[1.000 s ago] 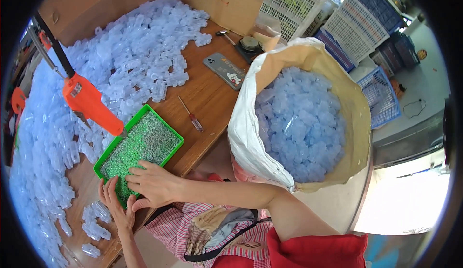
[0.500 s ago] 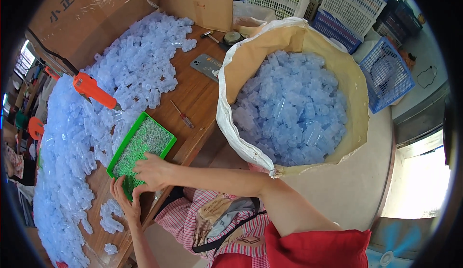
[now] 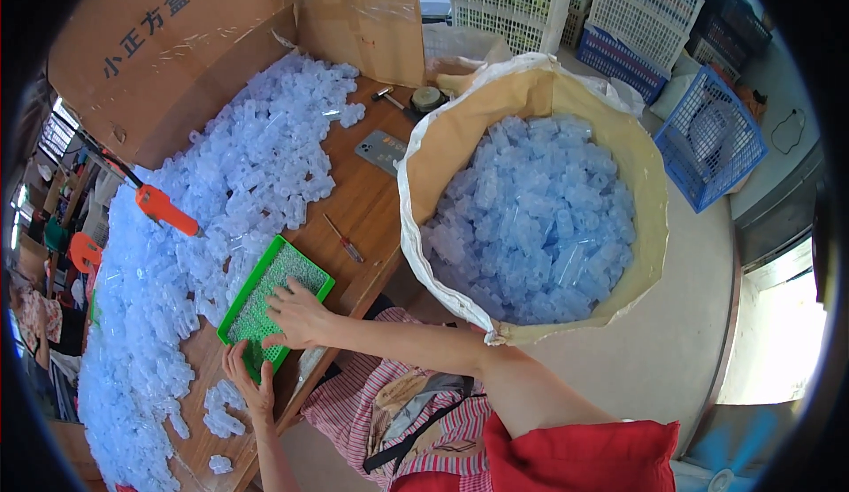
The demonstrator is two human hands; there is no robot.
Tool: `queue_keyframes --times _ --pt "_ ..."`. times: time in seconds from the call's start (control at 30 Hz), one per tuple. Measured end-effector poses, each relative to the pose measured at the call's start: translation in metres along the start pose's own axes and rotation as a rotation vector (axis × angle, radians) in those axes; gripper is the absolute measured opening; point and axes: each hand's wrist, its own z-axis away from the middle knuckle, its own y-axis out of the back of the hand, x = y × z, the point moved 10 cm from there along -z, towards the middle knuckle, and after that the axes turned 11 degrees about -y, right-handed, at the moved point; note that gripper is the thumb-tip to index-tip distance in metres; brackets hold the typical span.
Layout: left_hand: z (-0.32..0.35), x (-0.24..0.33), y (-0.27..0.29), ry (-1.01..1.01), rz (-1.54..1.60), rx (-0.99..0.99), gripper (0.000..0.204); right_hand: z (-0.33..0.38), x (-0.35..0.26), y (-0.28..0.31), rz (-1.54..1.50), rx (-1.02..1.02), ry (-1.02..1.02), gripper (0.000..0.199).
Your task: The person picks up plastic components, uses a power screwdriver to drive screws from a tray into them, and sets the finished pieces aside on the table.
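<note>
A green rectangular tray [image 3: 251, 287] lies on the wooden table near its front edge, with a perforated panel covered in small silvery pieces [image 3: 287, 271], too small to name for certain. My left hand [image 3: 252, 386] grips the tray's near end, fingers at one side and thumb at the other. Fingers spread, my right hand [image 3: 299, 317] rests over the silvery pieces and the bare part of the perforated panel. A screwdriver [image 3: 343, 239] lies just right of the tray. Left of it, an orange electric screwdriver [image 3: 166, 211] hangs from a cord.
Clear bluish plastic pieces [image 3: 150, 315] heap across the table's left and back. A large white sack [image 3: 409, 218] full of them stands at right. A phone [image 3: 382, 149], a hammer [image 3: 389, 96] and a round tape roll [image 3: 426, 98] lie farther back. Cardboard [image 3: 168, 58] borders the heap.
The whole view has shifted, so the table and tray appear lower and further right. My right hand's fingers have spread a little over the silvery pieces; my left stays at the tray's near end.
</note>
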Motion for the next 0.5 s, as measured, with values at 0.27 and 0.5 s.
queue_keyframes --times 0.27,0.5 --pt "-0.003 0.0 -0.002 0.035 0.038 0.0 0.056 0.002 -0.016 -0.012 -0.077 -0.081 0.099 0.076" --pt "-0.005 0.004 0.0 0.02 0.021 -0.037 0.054 -0.001 -0.007 -0.004 -0.073 0.124 0.02 0.078"
